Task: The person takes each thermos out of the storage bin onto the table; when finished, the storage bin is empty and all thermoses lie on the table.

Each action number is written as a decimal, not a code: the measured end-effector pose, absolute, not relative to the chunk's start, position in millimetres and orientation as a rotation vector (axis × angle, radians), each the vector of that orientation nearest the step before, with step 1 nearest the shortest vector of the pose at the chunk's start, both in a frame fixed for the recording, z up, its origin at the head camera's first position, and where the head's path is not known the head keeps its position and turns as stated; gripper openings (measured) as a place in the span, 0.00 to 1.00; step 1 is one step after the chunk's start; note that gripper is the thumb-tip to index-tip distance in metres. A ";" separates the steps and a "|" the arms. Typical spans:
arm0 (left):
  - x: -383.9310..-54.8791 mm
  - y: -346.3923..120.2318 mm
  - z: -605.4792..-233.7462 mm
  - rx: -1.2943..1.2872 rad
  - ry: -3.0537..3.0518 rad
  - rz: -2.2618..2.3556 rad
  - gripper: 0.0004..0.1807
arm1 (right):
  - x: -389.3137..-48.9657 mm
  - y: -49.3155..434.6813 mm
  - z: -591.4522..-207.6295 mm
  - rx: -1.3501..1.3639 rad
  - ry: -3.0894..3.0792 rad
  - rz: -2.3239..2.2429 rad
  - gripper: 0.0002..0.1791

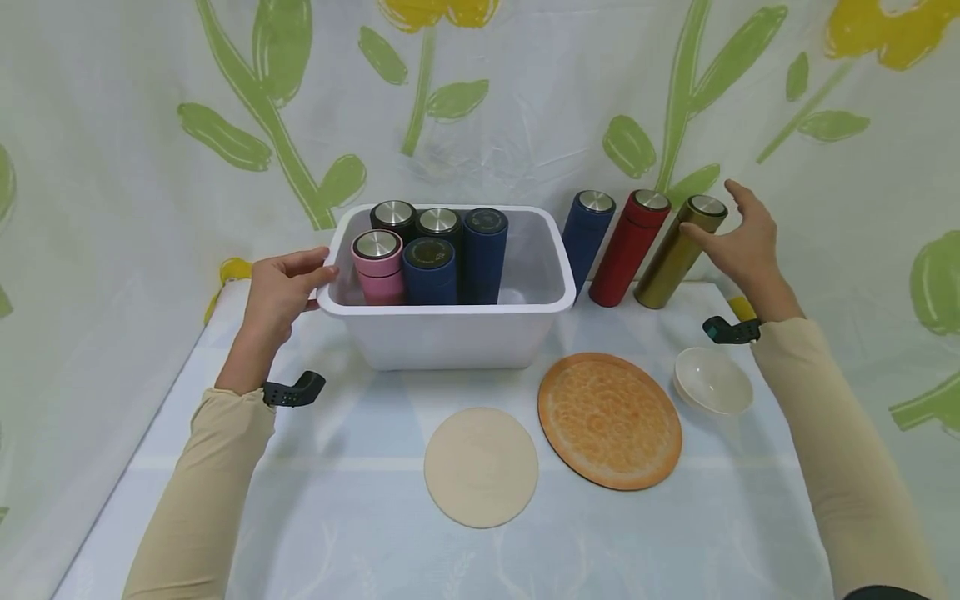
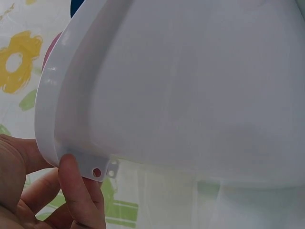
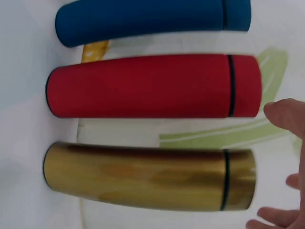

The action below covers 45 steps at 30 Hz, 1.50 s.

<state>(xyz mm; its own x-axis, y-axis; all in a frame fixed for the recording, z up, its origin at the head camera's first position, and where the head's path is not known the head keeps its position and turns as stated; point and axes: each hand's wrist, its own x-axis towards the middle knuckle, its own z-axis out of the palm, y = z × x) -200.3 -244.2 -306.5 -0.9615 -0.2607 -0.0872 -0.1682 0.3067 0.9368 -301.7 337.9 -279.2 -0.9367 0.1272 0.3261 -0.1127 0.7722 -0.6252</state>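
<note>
At the left end of a white plastic tub (image 1: 450, 337), my left hand (image 1: 273, 296) pinches the rim between thumb and fingers; the left wrist view shows this grip at the rim's corner (image 2: 86, 164). Inside the tub stand a pink thermos (image 1: 378, 271), two black-topped ones with silver lids and two blue ones (image 1: 483, 254). My right hand (image 1: 746, 246) is spread around the top of a gold thermos (image 1: 667, 267), apart from it in the right wrist view, holding nothing. Beside it stand a red thermos (image 3: 143, 88) and a blue thermos (image 3: 147, 19).
In front of the tub lie a round beige board (image 1: 482, 468) and a round, brown, pizza-patterned mat (image 1: 609, 421). A small white bowl (image 1: 712, 382) sits at the right, near my right forearm. A flower-printed curtain (image 1: 525, 108) hangs right behind the tub and thermoses.
</note>
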 end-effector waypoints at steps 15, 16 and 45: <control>-199.9 -247.6 -310.9 0.399 -2.473 -1.751 0.29 | -264.5 297.7 -262.6 0.263 -2.435 0.944 0.47; -199.6 -247.5 -310.7 0.400 -2.472 -1.754 0.29 | -262.3 292.9 -260.7 0.283 -2.432 0.950 0.47; -198.7 -243.7 -305.7 0.394 -2.477 -1.745 0.29 | -239.0 196.4 -255.3 0.761 -2.389 1.073 0.49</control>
<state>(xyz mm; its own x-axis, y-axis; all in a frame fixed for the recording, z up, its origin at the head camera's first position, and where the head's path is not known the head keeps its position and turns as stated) -198.7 -243.7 -305.7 -0.9631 -0.2577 -0.0775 -0.1598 0.3159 0.9352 -239.0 196.4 -255.3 -0.7663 -0.3100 0.5628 -0.6267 0.5541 -0.5480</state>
